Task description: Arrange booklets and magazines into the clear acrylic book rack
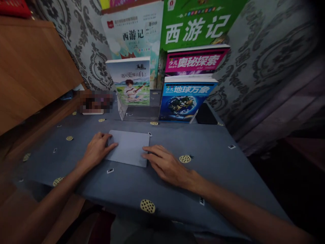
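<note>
A blank, pale rectangular sheet of paper (128, 148), possibly folded, lies flat on the cloth-covered table. My left hand (95, 150) is at its left side, with the thumb resting on the sheet and the forefinger near the upper left corner. Thumb and forefinger are spread apart. From the right, my right hand (166, 165) touches the sheet's right edge with its outstretched fingertips. Neither hand is closed around the paper. Whether the paper has more than one layer cannot be made out.
Behind the paper, a clear acrylic stand (139, 113) carries a book with a guitar player (133, 83). A blue book with a globe (184, 101), a pink book (195, 61) and a green book (200, 25) stand right of it. A dark flat object (207, 114) lies behind. A wooden cabinet (35, 67) stands left.
</note>
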{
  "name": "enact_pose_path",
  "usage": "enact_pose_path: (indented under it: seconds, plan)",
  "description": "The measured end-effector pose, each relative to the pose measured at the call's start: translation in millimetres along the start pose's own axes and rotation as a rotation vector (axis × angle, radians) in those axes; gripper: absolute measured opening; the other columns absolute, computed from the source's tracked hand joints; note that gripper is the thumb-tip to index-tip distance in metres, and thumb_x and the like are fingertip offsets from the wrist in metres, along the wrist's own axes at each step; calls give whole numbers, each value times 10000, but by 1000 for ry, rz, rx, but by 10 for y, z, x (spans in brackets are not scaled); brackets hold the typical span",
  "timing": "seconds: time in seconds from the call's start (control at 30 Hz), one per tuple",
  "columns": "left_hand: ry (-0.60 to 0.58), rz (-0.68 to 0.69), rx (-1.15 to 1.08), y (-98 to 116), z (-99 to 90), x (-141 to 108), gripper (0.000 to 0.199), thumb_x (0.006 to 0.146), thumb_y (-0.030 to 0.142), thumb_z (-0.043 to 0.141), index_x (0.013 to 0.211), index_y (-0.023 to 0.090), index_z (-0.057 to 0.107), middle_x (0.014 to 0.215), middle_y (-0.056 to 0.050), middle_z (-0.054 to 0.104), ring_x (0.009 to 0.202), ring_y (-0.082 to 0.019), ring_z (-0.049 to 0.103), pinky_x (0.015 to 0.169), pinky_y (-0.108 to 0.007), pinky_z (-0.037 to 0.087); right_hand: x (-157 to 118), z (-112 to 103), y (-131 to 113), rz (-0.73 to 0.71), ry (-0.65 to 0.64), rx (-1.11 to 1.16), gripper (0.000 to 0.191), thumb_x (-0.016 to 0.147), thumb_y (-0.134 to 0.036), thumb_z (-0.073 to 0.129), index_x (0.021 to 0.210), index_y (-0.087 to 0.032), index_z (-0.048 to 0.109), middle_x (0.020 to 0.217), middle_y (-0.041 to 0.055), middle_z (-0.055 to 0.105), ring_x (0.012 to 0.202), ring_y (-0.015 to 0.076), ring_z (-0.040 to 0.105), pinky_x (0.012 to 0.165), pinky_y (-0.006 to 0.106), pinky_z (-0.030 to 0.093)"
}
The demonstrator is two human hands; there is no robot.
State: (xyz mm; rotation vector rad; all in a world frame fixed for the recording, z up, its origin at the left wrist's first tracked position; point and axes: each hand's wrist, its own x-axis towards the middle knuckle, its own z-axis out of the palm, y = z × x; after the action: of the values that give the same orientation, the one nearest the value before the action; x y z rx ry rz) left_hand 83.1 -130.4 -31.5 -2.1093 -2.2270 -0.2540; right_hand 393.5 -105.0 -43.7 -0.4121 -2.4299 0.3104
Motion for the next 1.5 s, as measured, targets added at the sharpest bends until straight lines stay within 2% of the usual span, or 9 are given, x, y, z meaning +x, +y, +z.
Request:
enact_pose_path:
  seconds: [0.2, 0.37, 0.47, 0.6, 0.77, 1.0, 1.23, 1.33, 1.5]
  plan:
    - [-101, 169, 114, 820, -52, -105, 388, 987, 496, 487, 1179, 188, 626, 1036, -99, 599, 912, -235, 634, 725, -310, 510, 37, -65, -164, -109, -7, -7, 285, 972, -74, 456, 1149, -116, 674, 1173, 158, 714, 1133, 233, 645, 983, 422, 559]
    - [-156, 355, 194, 1145, -97, -89, 197, 985, 253, 449, 1057, 198, 624, 976, -88, 615, 869, -224, 608, 658, -299, 486, 32, -41, -195, -4, -168, -62, 277, 942, -59, 479, 1135, -88, 676, 1191, 166, 703, 1144, 257, 634, 997, 436, 553]
    - [-90, 465, 224, 1181, -32, -16, 198, 967, 182, 445, 1032, 191, 632, 1046, -102, 630, 951, -251, 583, 757, -361, 506, 14, -6, -177, 132, -235, -92, 331, 943, -75, 480, 1235, -32, 631, 1300, 215, 647, 1255, 281, 588, 1097, 465, 492]
    - [5, 540, 201, 1177, 121, 22, 293, 982, 136, 380, 1097, 168, 648, 1097, -125, 647, 966, -261, 572, 820, -408, 497, -41, 30, -106, 316, -252, -76, 492, 1001, -247, 490, 1437, -19, 482, 1507, 251, 495, 1454, 308, 422, 1198, 526, 384]
    - [87, 578, 213, 1147, 203, -6, 337, 992, 118, 363, 1159, 154, 654, 1098, -133, 669, 948, -265, 584, 810, -407, 474, -272, -121, 89, 469, -258, -155, 548, 1002, -337, 504, 1463, -42, 482, 1554, 244, 445, 1493, 319, 364, 1213, 532, 364]
    - [56, 583, 198, 1225, 164, 24, 342, 980, 110, 387, 1194, 153, 651, 1145, -150, 675, 1020, -276, 590, 849, -419, 470, -686, -391, 248, 574, -177, -278, 563, 1041, -398, 381, 1508, -91, 451, 1571, 209, 434, 1490, 317, 369, 1200, 572, 366]
    - [-10, 744, 13, 1563, 219, 97, 404, 1053, 236, 291, 1335, 155, 568, 1315, -128, 625, 1226, -254, 531, 1015, -437, 432, -682, -371, 230, 580, -193, -317, 551, 1040, -379, 363, 1503, -98, 460, 1560, 204, 453, 1483, 312, 386, 1202, 589, 339]
    - [-14, 696, 69, 1438, 215, 88, 409, 1053, 244, 294, 1324, 144, 584, 1284, -137, 644, 1184, -262, 561, 1008, -444, 433, -680, -377, 233, 579, -212, -323, 559, 1040, -387, 349, 1491, -77, 465, 1562, 209, 448, 1483, 315, 384, 1194, 593, 347]
    - [8, 581, 141, 1024, 129, 27, 382, 1036, 252, 356, 1272, 129, 630, 1235, -150, 674, 1092, -276, 613, 951, -442, 464, -669, -389, 236, 579, -224, -326, 568, 1040, -393, 342, 1475, -50, 470, 1556, 219, 454, 1484, 316, 382, 1201, 576, 343]
